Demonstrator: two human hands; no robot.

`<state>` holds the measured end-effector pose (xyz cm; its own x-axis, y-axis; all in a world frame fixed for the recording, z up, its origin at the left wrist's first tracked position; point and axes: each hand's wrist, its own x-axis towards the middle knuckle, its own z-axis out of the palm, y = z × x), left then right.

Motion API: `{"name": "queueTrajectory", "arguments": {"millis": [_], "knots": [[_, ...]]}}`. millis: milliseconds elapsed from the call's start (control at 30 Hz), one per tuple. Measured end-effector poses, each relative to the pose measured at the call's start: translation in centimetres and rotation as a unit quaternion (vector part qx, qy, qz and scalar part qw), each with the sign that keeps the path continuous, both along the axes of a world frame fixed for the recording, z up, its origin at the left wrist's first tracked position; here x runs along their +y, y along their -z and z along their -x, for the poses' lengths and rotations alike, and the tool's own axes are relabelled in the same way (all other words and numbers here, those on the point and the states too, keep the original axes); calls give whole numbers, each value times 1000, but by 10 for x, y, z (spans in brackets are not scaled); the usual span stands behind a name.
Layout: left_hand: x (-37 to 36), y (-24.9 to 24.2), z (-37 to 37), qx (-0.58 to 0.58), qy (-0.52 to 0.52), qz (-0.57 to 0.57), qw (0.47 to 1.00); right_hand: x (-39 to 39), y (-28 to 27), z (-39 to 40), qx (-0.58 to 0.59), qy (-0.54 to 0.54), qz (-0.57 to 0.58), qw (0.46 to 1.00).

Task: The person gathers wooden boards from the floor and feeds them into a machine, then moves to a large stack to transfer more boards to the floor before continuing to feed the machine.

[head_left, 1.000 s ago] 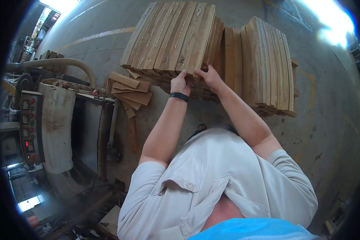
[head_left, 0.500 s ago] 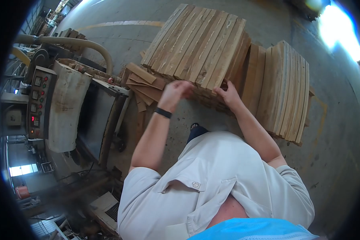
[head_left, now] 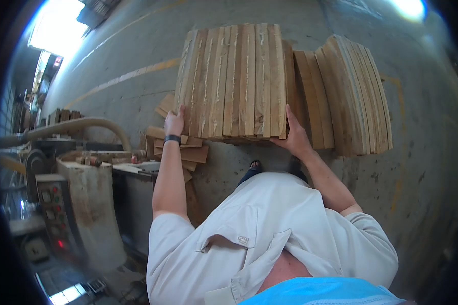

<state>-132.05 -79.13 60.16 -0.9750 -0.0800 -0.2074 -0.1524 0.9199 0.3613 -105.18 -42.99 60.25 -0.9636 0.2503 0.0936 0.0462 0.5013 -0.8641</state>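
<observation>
Several long wooden boards stand on edge side by side in a block, with pale glue-like streaks along their top edges. My left hand, with a black band at the wrist, presses on the block's left side near its front corner. At the right front corner, my right hand grips the same block, its thumb at the front end and its fingers up along the right side. Both hands clasp the block between them. The undersides of the boards are hidden.
Right of the block, a second row of boards leans in a curve. Loose wood offcuts lie at the left front. A machine with a control panel and a thick hose stands at the left.
The view has turned, and the block now appears upright in front. My left hand has moved from the block's front edge to its left side. My right hand stays at the right front corner.
</observation>
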Motion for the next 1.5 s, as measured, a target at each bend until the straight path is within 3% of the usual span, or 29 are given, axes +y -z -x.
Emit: {"name": "queueTrajectory", "arguments": {"millis": [167, 433, 500, 633, 700, 833, 967, 1067, 1100, 1167, 1233, 1267, 1333, 1400, 1500], "knots": [[-3, -10, -8, -15, 27, -20, 999, 2, 2, 0, 13, 14, -46, 999], [-6, -16, -28, 5, 39, -53, 998, 23, -9, 2, -14, -16, -3, 1000], [-7, -16, -37, -61, 70, -119, 989, 44, -7, -2, -23, -23, -3, 999], [-11, -7, -44, -86, 16, -206, 975, 47, -22, 0, -55, -23, -3, 998], [-15, 2, -39, -122, 13, -333, 935, 40, -37, 0, -76, -21, 2, 997], [-20, -81, -29, -175, 41, -356, 917, 38, -31, -2, -129, 6, 8, 992], [-41, -109, -10, -243, 39, -390, 887, 40, -31, 0, -126, -12, 36, 991], [-49, -80, -20, -310, -41, -606, 731, 44, -37, -3, -163, -34, 64, 984], [-52, -77, -26, -311, -40, -606, 731, 42, -50, -4, -180, -29, 55, 982], [-57, -69, -38, -312, -64, -669, 672, 35, -72, -3, -199, -23, 41, 979], [-70, -39, -44, -321, -71, -696, 639, 2, -89, 16, 63, 58, -131, 988], [-76, -30, -47, -331, -77, -720, 605, -18, -91, 25, 63, 57, -133, 987], [-78, -27, -63, -329, -88, -741, 579, -64, -90, 41, -26, -8, 191, 981], [-77, -28, -85, -321, -100, -764, 551, -112, -90, 54, -171, -91, 306, 932], [-81, -27, -123, -309, -118, -777, 536, -168, -73, 61, -277, -187, 293, 896]]}}
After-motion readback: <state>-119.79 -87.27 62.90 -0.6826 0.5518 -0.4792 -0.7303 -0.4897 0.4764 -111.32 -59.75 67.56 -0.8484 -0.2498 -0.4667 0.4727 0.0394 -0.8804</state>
